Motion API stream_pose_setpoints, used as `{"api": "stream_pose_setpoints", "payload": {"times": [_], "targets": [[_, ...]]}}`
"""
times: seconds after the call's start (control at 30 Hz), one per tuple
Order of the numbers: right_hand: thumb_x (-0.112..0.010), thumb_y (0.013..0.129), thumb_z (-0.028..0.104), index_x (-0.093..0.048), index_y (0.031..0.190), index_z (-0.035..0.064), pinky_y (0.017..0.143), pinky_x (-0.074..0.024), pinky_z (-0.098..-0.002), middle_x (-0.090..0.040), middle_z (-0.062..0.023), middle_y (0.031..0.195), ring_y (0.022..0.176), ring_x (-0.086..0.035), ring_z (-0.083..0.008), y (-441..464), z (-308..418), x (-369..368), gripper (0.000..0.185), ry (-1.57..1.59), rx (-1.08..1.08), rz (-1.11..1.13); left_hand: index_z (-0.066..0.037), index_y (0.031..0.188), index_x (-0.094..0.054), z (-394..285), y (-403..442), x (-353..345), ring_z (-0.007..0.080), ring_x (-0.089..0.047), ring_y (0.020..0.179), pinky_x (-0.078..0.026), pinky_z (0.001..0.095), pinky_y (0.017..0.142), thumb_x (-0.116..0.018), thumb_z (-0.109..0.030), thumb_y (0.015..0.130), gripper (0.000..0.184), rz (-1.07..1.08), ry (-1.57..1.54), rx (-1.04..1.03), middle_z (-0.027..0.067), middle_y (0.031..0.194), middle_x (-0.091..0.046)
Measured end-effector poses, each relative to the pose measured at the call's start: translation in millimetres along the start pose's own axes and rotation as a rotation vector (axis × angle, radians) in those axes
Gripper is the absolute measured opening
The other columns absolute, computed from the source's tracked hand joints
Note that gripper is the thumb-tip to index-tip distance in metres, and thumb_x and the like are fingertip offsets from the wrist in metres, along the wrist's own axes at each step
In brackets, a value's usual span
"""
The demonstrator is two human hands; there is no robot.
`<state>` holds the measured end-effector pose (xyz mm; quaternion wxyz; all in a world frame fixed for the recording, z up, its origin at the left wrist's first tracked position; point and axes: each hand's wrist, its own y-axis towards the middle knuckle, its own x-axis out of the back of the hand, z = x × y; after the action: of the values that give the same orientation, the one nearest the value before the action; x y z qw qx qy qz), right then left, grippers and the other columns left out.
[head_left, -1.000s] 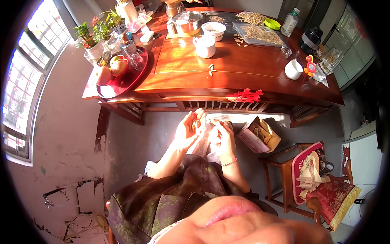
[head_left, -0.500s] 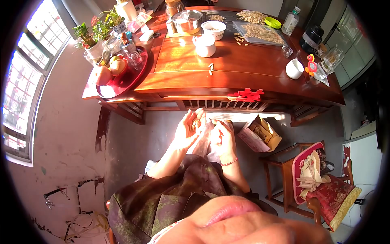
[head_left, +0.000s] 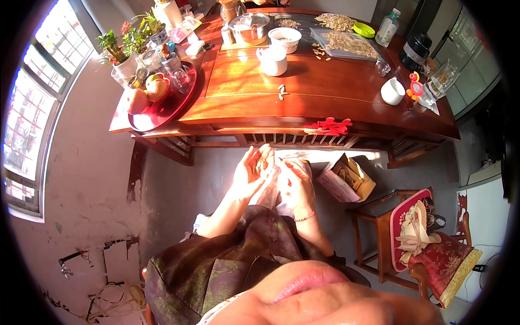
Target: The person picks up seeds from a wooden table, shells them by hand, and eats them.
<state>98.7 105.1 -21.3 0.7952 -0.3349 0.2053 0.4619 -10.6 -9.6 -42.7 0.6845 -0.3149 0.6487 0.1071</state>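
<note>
Palm up over my lap, my left hand (head_left: 252, 172) is cupped around small tan pieces that look like nuts or seeds (head_left: 264, 163). My right hand (head_left: 296, 183) is beside it with the fingers bent together in a pinch; what it holds, if anything, is too small to name. A red bracelet (head_left: 305, 217) circles the right wrist. Both hands are below the front edge of the wooden table (head_left: 238, 108), on which a few pale shells (head_left: 281, 92) lie. To the right of my hands, an open cardboard box (head_left: 346, 180) rests on the floor.
On the table are a white pitcher (head_left: 273, 63), a white tub (head_left: 285, 41), a bag of pale pieces (head_left: 346, 44), a white cup (head_left: 392, 92) and a red tray (head_left: 189, 97) with fruit. A chair (head_left: 398, 238) is at the right. Part of another person's hand shows at the far edge.
My right hand's fingers have shifted slightly towards my left palm. My left hand has stayed cupped in place. The other person's hand at the far edge has moved.
</note>
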Motion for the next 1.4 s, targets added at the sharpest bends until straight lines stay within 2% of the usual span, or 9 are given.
{"api": "stream_pose_setpoints", "payload": {"times": [0.17,0.4,0.47,0.53,0.9,1.13,1.33,1.4], "targets": [[-0.051,0.090,0.006,-0.059,0.101,0.0026,0.036,-0.0251,-0.0159,-0.047,0.0037,0.063,0.044,-0.037,-0.0025,1,-2,1,0.014,0.132,-0.001,0.023,0.005,0.114,-0.053,3,1,-1,0.0256,-0.058,0.100,-0.048,0.0350,0.090,-0.050,-0.027,0.093,0.038,-0.068,0.019,-0.069,0.0150,0.106,-0.062],[-0.051,0.090,0.007,-0.058,0.103,0.0036,0.036,-0.0247,-0.0161,-0.046,0.0037,0.062,0.043,-0.036,-0.0025,-4,1,-2,0.015,0.057,-0.040,-0.046,0.003,0.113,-0.055,4,-5,-6,0.0234,-0.059,0.098,-0.048,0.0359,0.089,-0.050,-0.024,0.093,0.034,-0.114,0.010,-0.060,0.0121,0.101,-0.064],[-0.052,0.089,0.008,-0.058,0.101,0.0043,0.036,-0.0234,-0.0164,-0.046,0.0037,0.062,0.042,-0.035,-0.0025,-3,-1,-1,0.014,0.118,-0.017,0.001,0.003,0.112,-0.055,3,-6,-7,0.0235,-0.059,0.098,-0.049,0.0359,0.087,-0.051,-0.025,0.093,0.034,-0.040,-0.019,-0.026,0.0115,0.102,-0.064],[-0.053,0.089,0.009,-0.057,0.097,0.0043,0.036,-0.0225,-0.0166,-0.045,0.0032,0.060,0.041,-0.033,-0.0023,0,-1,-2,0.010,0.050,-0.022,0.000,0.003,0.112,-0.055,2,-3,-7,0.0244,-0.058,0.099,-0.048,0.0366,0.089,-0.052,-0.025,0.092,0.034,-0.080,-0.013,-0.052,0.0126,0.102,-0.064],[-0.054,0.088,0.005,-0.056,0.103,-0.0009,0.037,-0.0223,-0.0163,-0.049,0.0020,0.066,0.043,-0.034,-0.0015,-2,-4,-2,0.016,0.029,0.021,0.057,0.002,0.112,-0.055,1,-5,-3,0.0247,-0.059,0.099,-0.047,0.0378,0.091,-0.053,-0.028,0.091,0.037,-0.041,-0.008,-0.020,0.0131,0.103,-0.063],[-0.055,0.087,0.005,-0.056,0.104,-0.0027,0.037,-0.0232,-0.0157,-0.052,0.0004,0.068,0.042,-0.035,-0.0016,-5,-1,-6,0.019,0.051,0.013,0.039,0.004,0.113,-0.054,1,-4,-3,0.0254,-0.058,0.099,-0.047,0.0357,0.092,-0.054,-0.028,0.091,0.038,-0.037,-0.026,-0.037,0.0147,0.104,-0.062],[-0.056,0.085,0.004,-0.056,0.103,-0.0029,0.037,-0.0238,-0.0161,-0.053,0.0000,0.067,0.042,-0.035,-0.0015,-3,-5,-2,0.020,0.056,0.029,0.055,0.001,0.114,-0.055,2,-3,-5,0.0248,-0.060,0.097,-0.048,0.0373,0.088,-0.052,-0.026,0.092,0.035,-0.067,-0.001,-0.038,0.0123,0.100,-0.065],[-0.057,0.084,0.003,-0.059,0.099,-0.0015,0.036,-0.0232,-0.0165,-0.052,0.0016,0.065,0.042,-0.034,-0.0015,-5,-2,-7,0.016,0.012,0.033,0.000,0.000,0.114,-0.055,2,-3,-4,0.0246,-0.061,0.096,-0.049,0.0375,0.087,-0.052,-0.027,0.092,0.036,-0.047,0.018,-0.032,0.0118,0.101,-0.065]]}}
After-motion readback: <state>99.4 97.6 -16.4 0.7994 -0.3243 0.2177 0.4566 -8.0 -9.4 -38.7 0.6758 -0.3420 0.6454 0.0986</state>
